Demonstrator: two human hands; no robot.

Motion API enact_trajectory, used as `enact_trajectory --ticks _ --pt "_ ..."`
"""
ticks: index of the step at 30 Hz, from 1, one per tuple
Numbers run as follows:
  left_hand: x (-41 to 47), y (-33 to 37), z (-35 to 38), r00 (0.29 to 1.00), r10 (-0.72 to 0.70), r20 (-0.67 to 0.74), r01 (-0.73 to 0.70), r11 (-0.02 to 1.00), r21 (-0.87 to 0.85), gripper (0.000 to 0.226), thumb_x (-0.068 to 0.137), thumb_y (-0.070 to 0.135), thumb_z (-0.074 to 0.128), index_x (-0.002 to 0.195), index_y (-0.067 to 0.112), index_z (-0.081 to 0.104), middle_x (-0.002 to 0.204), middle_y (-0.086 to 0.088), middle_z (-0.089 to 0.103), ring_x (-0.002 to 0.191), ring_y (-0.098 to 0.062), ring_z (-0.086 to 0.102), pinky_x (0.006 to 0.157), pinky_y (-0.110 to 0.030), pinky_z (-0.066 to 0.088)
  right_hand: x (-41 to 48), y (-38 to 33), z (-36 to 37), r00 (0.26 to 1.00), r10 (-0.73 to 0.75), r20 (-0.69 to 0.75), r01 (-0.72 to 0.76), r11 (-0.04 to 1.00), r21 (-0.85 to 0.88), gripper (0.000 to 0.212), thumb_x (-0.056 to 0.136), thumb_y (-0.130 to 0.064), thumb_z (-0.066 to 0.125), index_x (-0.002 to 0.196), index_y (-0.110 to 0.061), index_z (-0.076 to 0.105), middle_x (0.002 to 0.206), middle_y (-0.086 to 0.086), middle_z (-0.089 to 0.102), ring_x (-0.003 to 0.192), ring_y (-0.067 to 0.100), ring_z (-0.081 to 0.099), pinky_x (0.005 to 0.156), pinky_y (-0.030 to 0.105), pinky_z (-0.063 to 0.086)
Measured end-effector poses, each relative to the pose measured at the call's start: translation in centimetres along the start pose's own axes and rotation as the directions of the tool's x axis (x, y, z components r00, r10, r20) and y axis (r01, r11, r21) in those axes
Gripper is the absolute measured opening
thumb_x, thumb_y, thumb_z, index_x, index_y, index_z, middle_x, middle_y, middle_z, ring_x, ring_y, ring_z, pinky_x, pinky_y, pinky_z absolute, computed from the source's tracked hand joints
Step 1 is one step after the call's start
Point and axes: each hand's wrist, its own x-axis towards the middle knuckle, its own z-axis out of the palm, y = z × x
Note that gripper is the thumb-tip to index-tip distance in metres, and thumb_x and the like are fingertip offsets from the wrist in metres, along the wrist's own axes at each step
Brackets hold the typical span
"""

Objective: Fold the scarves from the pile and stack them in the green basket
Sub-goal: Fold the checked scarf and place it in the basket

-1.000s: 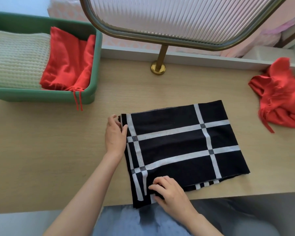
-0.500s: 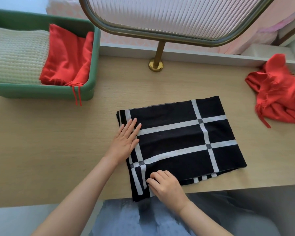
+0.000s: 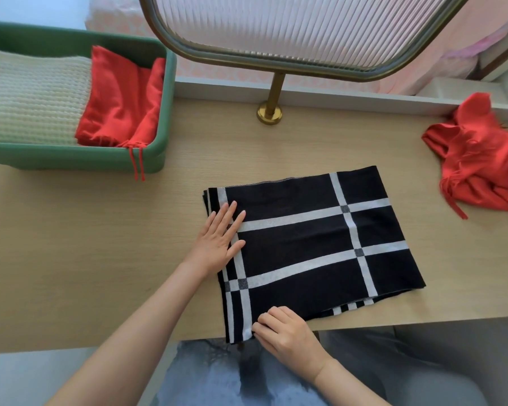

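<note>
On the desk (image 3: 71, 259), our left hand (image 3: 216, 241) now lies flat, fingers (image 3: 226, 216) smoothing the scarf (image 3: 305, 244) beneath; right hand (image 3: 285, 332) pinches its corner. Fold's nearly done.

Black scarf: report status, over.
Left hand flat on black scarf, left edge. Right hand pinches near edge. Folded on table, not yet in green basket. Path clear.

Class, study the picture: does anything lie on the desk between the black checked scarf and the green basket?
Nothing visible does. Only desk surface shows between the black scarf and the green basket. The mirror stand sits further back, off that line.
</note>
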Motion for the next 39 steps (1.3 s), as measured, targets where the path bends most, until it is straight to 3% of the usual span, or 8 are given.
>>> enact_trajectory --ticks 6,10,14,18,23,30,35,39 --pt "-0.5 0.4 -0.3 0.994 -0.007 -0.113 -0.006 0.993 -0.119 0.068 0.093 0.052 0.016 0.152 0.027 -0.006 0.16 -0.001 -0.018 0.145 -0.012 -0.023 0.119 -0.036 -0.009 0.1 -0.5 -0.1 0.993 0.079 0.09 -0.087 0.993 0.077 0.01 0.09 -0.026 0.059 0.1 -0.021 0.06 0.09 -0.005 0.054 0.078 0.01 0.045 0.068 0.023 0.044" --pt "-3.0 2.8 -1.2 0.803 -0.43 -0.412 0.217 0.856 -0.47 0.058 0.086 0.023 0.068 0.137 0.012 0.043 0.13 -0.008 0.042 0.116 -0.021 0.044 0.101 -0.037 0.041 0.0 -0.4 -1.1 0.978 0.2 0.057 -0.207 0.967 0.151 0.03 0.095 -0.03 0.052 0.124 -0.023 0.057 0.114 -0.005 0.055 0.1 0.011 0.052 0.087 0.024 0.044" --pt "-5.8 5.3 -1.0 0.762 -0.647 -0.027 0.416 0.52 -0.746 0.059 0.083 0.035 0.071 0.129 0.016 0.04 0.095 0.003 0.053 0.083 -0.01 0.054 0.071 -0.027 0.047 1.2 1.0 -1.8 0.898 0.433 0.082 -0.44 0.888 0.131 0.049 0.099 -0.04 0.04 0.145 -0.026 0.038 0.15 -0.001 0.036 0.139 0.018 0.03 0.115 0.037 0.029" --pt "-6.7 6.1 -0.1 0.794 -0.608 -0.007 0.406 0.539 -0.738 0.058 0.084 0.017 0.072 0.132 0.016 0.039 0.084 0.002 0.052 0.075 -0.011 0.055 0.068 -0.026 0.048 2.1 2.5 -1.3 0.79 0.52 0.325 -0.55 0.835 -0.002 0.075 0.093 -0.068 0.024 0.152 -0.034 -0.006 0.16 -0.001 -0.018 0.145 0.022 -0.021 0.119 0.044 -0.01" --pt "-6.7 5.2 -0.1 0.767 -0.641 -0.032 0.392 0.508 -0.767 0.059 0.088 0.006 0.064 0.139 0.013 0.036 0.087 -0.005 0.052 0.081 -0.017 0.055 0.077 -0.028 0.047 2.3 2.5 -0.3 0.683 0.573 0.453 -0.563 0.808 -0.173 0.09 0.084 -0.081 0.018 0.154 -0.025 0.012 0.16 0.013 0.009 0.145 0.036 0.005 0.109 0.053 0.008" --pt "-5.1 7.0 0.1 0.857 -0.298 -0.42 0.18 0.937 -0.298 0.067 0.086 0.013 0.063 0.147 0.009 0.034 0.15 -0.013 0.029 0.141 -0.028 0.026 0.115 -0.043 0.027 2.2 4.4 -2.8 0.738 0.598 0.311 -0.62 0.784 -0.037 0.085 0.088 -0.074 0.024 0.147 -0.034 -0.022 0.15 -0.005 -0.04 0.136 0.017 -0.04 0.109 0.04 -0.028" --pt "-2.0 6.1 2.0 0.951 -0.176 -0.254 0.163 0.984 -0.069 0.064 0.099 0.046 0.026 0.153 0.012 0.019 0.161 -0.011 0.003 0.149 -0.022 0.0 0.12 -0.036 0.001 1.1 7.2 -2.8 0.606 0.686 0.402 -0.712 0.693 -0.111 0.085 0.081 -0.079 0.009 0.143 -0.036 -0.031 0.145 -0.005 -0.048 0.132 0.021 -0.046 0.111 0.046 -0.026" --pt "-2.1 5.5 3.4 0.958 -0.202 -0.204 0.21 0.977 0.019 0.074 0.097 0.059 0.005 0.154 0.013 0.011 0.162 -0.013 0.001 0.149 -0.026 0.003 0.118 -0.041 0.008 0.4 7.9 -2.6 0.578 0.663 0.476 -0.705 0.7 -0.117 0.088 0.075 -0.082 0.004 0.139 -0.037 -0.036 0.142 -0.005 -0.051 0.129 0.021 -0.049 0.111 0.05 -0.025"
